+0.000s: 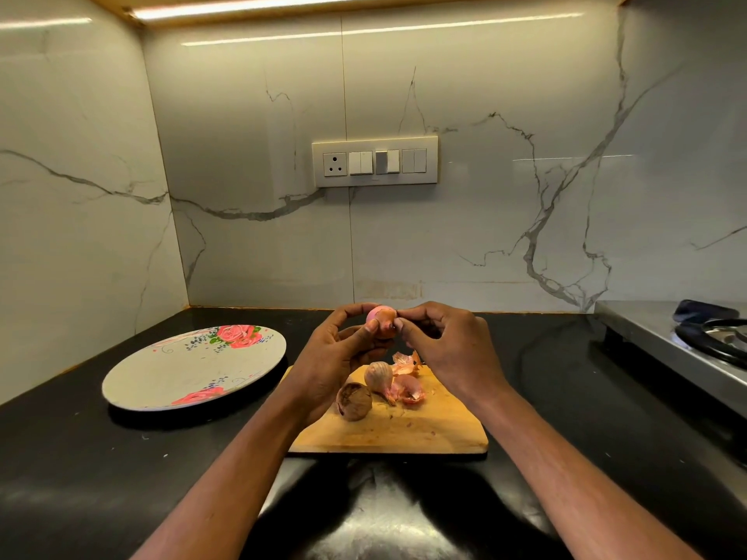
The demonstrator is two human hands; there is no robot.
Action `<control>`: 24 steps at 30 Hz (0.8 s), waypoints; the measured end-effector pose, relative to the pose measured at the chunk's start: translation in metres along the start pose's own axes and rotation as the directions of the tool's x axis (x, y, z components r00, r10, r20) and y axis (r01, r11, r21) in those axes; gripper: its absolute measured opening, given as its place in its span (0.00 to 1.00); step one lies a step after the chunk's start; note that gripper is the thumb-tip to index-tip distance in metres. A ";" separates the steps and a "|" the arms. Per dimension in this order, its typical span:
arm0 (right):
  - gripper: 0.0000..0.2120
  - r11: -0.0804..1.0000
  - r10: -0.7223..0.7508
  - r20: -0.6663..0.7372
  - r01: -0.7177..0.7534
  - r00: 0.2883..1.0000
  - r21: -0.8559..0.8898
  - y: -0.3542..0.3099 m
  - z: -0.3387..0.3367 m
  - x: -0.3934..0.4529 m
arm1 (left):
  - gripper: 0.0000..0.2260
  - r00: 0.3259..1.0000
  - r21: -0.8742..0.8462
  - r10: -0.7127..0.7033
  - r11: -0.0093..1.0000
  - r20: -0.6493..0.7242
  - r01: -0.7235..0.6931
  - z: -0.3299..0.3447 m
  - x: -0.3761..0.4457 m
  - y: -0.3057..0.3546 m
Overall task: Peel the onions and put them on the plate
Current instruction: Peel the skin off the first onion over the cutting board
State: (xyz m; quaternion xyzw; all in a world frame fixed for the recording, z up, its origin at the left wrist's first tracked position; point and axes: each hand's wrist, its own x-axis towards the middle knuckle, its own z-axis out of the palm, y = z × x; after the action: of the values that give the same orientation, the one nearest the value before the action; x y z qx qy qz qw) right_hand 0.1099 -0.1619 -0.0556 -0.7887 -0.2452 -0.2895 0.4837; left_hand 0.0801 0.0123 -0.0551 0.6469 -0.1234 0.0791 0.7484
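Over the board [424, 430], left hand [335, 357] cups the onion [382, 319]; right hand [440, 341] pinching skin should peel gently away.

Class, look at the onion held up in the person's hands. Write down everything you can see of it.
The onion is small, rounded and pink, with a smooth, shiny surface and a patch of orange-brown skin on its right side. It is held in the air above the far end of the wooden cutting board. The left hand grips it with thumb and curled fingers, while the right hand pinches at its right side. It touches nothing else.
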 end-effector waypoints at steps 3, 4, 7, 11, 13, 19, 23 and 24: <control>0.10 0.999 -0.020 -0.018 0.020 1.000 -0.033 -0.001 0.000 0.000 | 0.20 1.000 0.008 -0.003 1.000 0.008 0.003 0.001 0.000 0.000; 0.09 0.999 -0.023 -0.025 0.022 0.999 -0.045 -0.001 0.000 0.000 | 0.20 1.000 0.012 -0.005 1.000 0.008 0.004 0.001 -0.001 0.000; 0.09 0.998 -0.019 -0.034 0.017 0.999 -0.058 0.000 0.001 -0.001 | 0.22 1.000 0.018 -0.012 1.000 0.008 0.012 0.002 -0.001 -0.001; 0.08 0.999 -0.010 -0.043 0.008 0.999 -0.045 0.000 0.003 -0.001 | 0.22 1.000 0.016 -0.014 1.000 0.009 0.014 0.002 -0.002 -0.001; 0.08 0.999 -0.004 -0.051 0.002 0.999 -0.040 0.000 0.004 -0.001 | 0.21 1.000 0.019 -0.013 1.000 0.010 0.013 0.002 -0.002 -0.001; 0.06 1.000 0.007 -0.074 -0.008 0.997 -0.010 0.000 0.005 -0.001 | 0.21 1.000 0.009 -0.020 1.000 0.017 0.020 0.004 -0.002 -0.001; 0.04 1.000 0.020 -0.085 -0.020 0.996 0.003 0.000 0.005 -0.001 | 0.22 1.000 -0.004 -0.024 1.000 0.016 0.024 0.003 -0.002 -0.001; 0.04 1.000 0.020 -0.089 -0.020 0.996 0.000 -0.001 0.005 -0.002 | 0.22 1.000 -0.009 -0.024 1.000 0.017 0.024 0.003 -0.002 -0.001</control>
State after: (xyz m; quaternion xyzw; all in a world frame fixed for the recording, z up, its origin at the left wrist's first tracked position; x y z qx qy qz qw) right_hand 0.1093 -0.1573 -0.0579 -0.7776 -0.2154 -0.3198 0.4967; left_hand 0.0780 0.0090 -0.0564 0.6455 -0.1222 0.0643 0.7512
